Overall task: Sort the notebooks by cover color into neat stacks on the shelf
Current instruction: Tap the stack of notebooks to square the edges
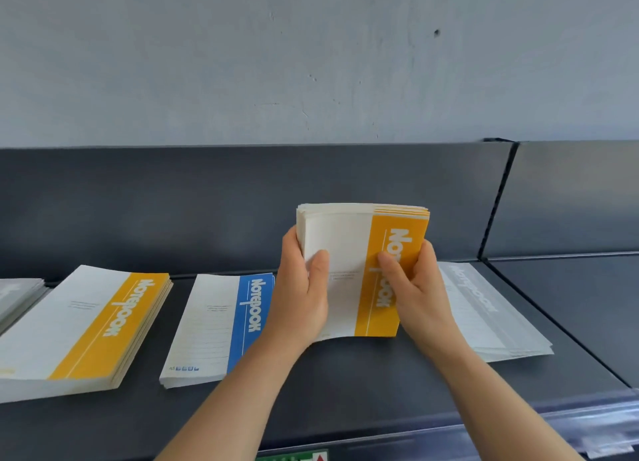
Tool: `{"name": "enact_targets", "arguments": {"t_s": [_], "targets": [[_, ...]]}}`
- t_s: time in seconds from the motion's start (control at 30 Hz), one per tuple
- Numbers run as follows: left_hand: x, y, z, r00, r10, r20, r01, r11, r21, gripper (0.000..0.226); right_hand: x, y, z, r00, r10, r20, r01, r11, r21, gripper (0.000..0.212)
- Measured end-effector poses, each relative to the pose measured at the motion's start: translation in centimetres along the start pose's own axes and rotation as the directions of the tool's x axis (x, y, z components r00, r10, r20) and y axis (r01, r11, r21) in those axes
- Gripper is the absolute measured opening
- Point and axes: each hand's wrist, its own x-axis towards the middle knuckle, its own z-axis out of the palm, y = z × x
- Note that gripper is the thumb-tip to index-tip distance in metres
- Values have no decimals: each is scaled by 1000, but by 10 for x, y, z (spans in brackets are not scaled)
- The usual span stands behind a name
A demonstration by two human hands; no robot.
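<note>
A bundle of yellow-banded notebooks (349, 239) stands on edge on the dark shelf (345, 384), tilted back. My left hand (304, 287) grips its left side, thumb on the front cover. My right hand (411, 281) grips its right side, thumb on the yellow band. To the left a yellow-banded stack (86, 326) lies flat. Beside it lies a blue-banded stack (221, 326), partly hidden by my left arm. A grey-banded stack (491, 315) lies flat behind my right hand.
Another grey stack (20, 294) shows at the far left edge. The shelf's dark back panel (173, 211) rises behind the stacks. A divider seam (498, 198) separates a second shelf section on the right. A price-strip rail (587, 422) runs along the front edge.
</note>
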Motion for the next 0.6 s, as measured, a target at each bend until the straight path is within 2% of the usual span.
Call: {"name": "enact_targets", "arguments": {"t_s": [0.07, 0.17, 0.3, 0.47, 0.6], "targets": [[-1, -4, -3, 995, -45, 93, 45, 999, -7, 35, -4, 5, -2, 998, 27, 59, -27, 1000, 4, 20], [-19, -20, 0, 967, -157, 203, 142, 986, 87, 38, -20, 24, -1, 983, 114, 143, -106, 992, -67, 27], [-22, -32, 4, 962, -206, 180, 175, 969, 176, 46, -24, 36, 0, 977, 147, 154, -126, 983, -136, 28], [-20, -37, 5, 954, -264, 140, 212, 929, 303, 42, -23, 37, -3, 981, 139, 137, -95, 952, -289, 29], [-11, -33, 4, 961, -265, 81, 226, 918, 326, 34, -9, 31, -12, 987, 136, 86, -91, 914, -396, 20]]}}
